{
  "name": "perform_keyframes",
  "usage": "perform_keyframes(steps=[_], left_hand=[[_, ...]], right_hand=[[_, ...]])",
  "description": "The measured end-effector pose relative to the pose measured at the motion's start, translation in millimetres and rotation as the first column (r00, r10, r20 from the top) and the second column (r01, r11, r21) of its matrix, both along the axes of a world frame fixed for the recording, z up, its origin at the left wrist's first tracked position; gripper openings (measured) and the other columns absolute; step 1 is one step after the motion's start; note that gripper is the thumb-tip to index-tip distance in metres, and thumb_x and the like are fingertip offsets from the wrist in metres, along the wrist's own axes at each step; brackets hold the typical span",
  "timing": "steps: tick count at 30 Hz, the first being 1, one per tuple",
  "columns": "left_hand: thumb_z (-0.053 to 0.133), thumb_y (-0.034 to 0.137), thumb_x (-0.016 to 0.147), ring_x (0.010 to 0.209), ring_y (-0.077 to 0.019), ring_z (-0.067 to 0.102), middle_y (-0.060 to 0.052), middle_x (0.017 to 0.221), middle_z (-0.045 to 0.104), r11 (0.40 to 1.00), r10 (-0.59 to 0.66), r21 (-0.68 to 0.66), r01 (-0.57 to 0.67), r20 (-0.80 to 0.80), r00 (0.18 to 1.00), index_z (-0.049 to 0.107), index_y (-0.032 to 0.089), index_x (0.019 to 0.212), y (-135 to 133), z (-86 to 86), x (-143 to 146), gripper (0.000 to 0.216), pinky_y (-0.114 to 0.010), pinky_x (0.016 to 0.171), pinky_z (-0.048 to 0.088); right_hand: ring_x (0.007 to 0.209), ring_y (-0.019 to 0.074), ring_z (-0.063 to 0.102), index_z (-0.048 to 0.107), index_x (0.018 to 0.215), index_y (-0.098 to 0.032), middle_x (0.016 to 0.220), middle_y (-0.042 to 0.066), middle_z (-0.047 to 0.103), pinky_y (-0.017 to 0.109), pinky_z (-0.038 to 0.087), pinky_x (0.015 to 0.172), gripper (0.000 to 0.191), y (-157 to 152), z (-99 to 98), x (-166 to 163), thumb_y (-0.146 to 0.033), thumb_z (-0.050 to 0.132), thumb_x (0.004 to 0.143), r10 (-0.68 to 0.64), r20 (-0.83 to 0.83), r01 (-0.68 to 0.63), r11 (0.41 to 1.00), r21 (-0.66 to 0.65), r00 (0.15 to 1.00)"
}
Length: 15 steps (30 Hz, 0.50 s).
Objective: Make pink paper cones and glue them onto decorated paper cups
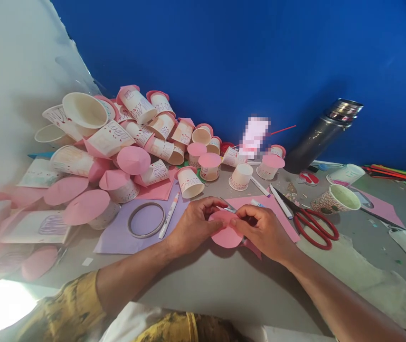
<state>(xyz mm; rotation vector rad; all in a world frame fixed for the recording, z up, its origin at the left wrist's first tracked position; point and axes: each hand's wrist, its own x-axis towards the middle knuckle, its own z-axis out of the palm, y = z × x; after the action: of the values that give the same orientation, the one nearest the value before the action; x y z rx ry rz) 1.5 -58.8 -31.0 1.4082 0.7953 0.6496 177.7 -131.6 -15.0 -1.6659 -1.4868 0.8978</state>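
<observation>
Between my two hands is a round pink paper disc point(227, 234), held just above the grey table. My left hand point(196, 225) pinches its left upper edge, thumb on the face and fingers behind. From the other side my right hand point(261, 231) grips it the same way, the thumbs close together near the top. Under the disc and my right hand a scrap of pink paper point(253, 249) shows. Pink sheets point(288, 227) lie behind my right hand. Red-handled scissors point(315, 229) rest to its right, beside a white marker point(281, 201).
Paper cups with pink paper tops point(113, 142) are heaped at the left. A tape roll point(130, 223) and a marker point(170, 216) lie on purple paper point(112, 237). Toward the back right stand a dark flask point(313, 137) and a patterned cup point(325, 202). A blue wall point(224, 57) rises behind.
</observation>
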Motion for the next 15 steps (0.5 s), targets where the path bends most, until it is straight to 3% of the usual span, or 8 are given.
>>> perform_keyframes(steps=[4,10,15], left_hand=[[0.075,0.023,0.07,0.062,-0.0117,0.059,0.002,0.075,0.069,1.0,0.026,-0.013,-0.026,-0.021,0.999,0.068,0.019,0.099,-0.9,0.5,-0.4,0.029,-0.022,0.055,0.043],[0.071,0.022,0.074,0.075,-0.0146,0.063,-0.001,0.086,0.071,0.988,0.06,0.149,-0.046,-0.094,0.994,0.069,0.019,0.096,-8.3,6.0,0.4,0.022,-0.024,0.064,0.048],[0.069,0.021,0.076,0.084,-0.0176,0.067,-0.003,0.092,0.074,0.98,-0.034,0.196,0.043,-0.048,0.998,0.07,0.02,0.093,-7.8,6.9,0.9,0.017,-0.026,0.072,0.05]], right_hand=[[0.051,0.0103,0.043,0.056,0.066,-0.02,0.059,-0.004,0.052,0.022,0.038,0.045,0.029,-1.0,1.4,-1.8,-0.04,0.063,0.086,0.018,0.042,-0.019,0.999,0.028,0.999],[0.053,0.0122,0.049,0.061,0.067,-0.021,0.059,-0.002,0.059,0.024,0.038,0.048,0.028,-3.4,-1.8,-5.5,-0.038,0.064,0.088,0.007,0.143,-0.024,0.993,0.118,0.99],[0.049,0.0106,0.046,0.054,0.063,-0.021,0.058,-0.003,0.058,0.024,0.035,0.046,0.026,-4.7,-4.3,-5.8,-0.026,0.059,0.088,-0.024,0.195,-0.012,0.983,0.183,0.98]])
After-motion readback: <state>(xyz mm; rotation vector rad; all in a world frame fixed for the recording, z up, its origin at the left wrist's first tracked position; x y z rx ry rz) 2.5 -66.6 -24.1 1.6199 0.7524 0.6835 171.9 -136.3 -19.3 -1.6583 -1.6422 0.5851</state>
